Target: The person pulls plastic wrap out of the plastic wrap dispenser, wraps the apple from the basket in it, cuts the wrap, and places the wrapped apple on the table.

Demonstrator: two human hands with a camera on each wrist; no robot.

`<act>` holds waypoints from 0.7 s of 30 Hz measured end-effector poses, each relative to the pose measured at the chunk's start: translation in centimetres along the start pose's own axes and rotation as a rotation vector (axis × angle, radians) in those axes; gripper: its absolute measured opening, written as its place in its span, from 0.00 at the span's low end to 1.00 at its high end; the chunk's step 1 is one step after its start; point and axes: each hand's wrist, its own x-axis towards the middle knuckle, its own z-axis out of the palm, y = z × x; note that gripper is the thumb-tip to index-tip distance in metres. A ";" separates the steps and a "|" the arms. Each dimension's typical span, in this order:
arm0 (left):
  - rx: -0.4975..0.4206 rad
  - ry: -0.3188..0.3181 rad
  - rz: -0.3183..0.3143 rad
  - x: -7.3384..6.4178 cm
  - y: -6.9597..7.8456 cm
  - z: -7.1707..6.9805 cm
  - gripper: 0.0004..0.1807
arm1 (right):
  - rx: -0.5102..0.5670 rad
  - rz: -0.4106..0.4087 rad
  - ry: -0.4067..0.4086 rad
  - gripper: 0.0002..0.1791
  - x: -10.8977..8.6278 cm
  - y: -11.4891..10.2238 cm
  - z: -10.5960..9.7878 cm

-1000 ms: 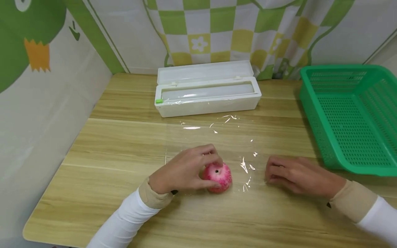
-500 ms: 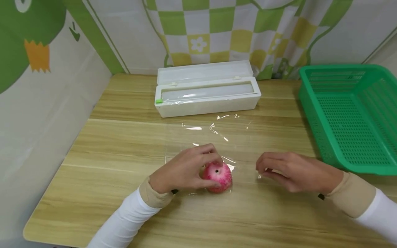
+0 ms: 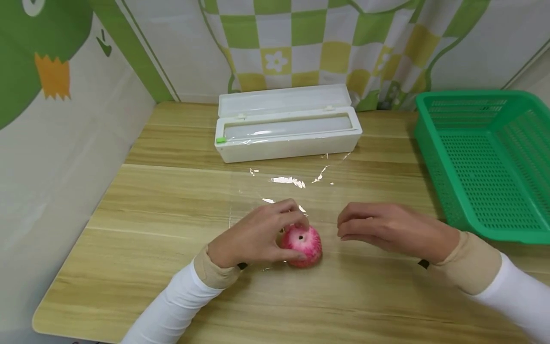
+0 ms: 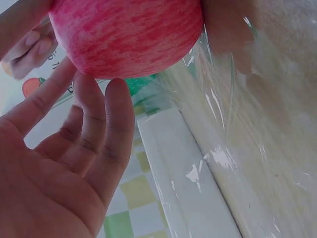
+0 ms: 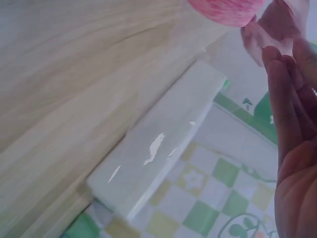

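Observation:
A red-pink apple (image 3: pixel 306 248) sits on clear cling film (image 3: pixel 288 181) spread over the wooden table. My left hand (image 3: pixel 258 234) grips it from the left, thumb near its front and fingers behind. In the left wrist view, several fingertips touch the underside of the apple (image 4: pixel 129 34), and creased film (image 4: pixel 223 94) shows beside it. My right hand (image 3: pixel 391 229) is just right of the apple, thumb and fingers together, pinching the film's right part. The film at those fingertips is barely visible. In the right wrist view, the right hand (image 5: pixel 297 129) comes close to the left hand's fingers.
A white cling film dispenser box (image 3: pixel 290 148) with its lid raised stands behind the apple, a green cutter tab at its left end; the film runs out over its front. At the right is a green plastic basket (image 3: pixel 442 186). A checkered curtain (image 3: pixel 307 28) hangs behind.
My right hand has moved left toward the apple, and the glints on the film have shifted with it. The left hand and the apple stay in place.

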 end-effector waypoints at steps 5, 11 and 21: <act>-0.007 0.018 0.006 -0.1 -0.1 0.1 0.22 | -0.050 -0.008 -0.061 0.12 1.7 -0.3 0.3; -0.071 0.009 -0.060 -0.1 0.2 0.0 0.29 | -0.092 0.017 -0.110 0.16 3.7 -0.4 1.5; -0.108 0.043 -0.086 0.0 0.2 0.1 0.42 | -0.165 -0.006 -0.044 0.19 5.5 -0.6 4.4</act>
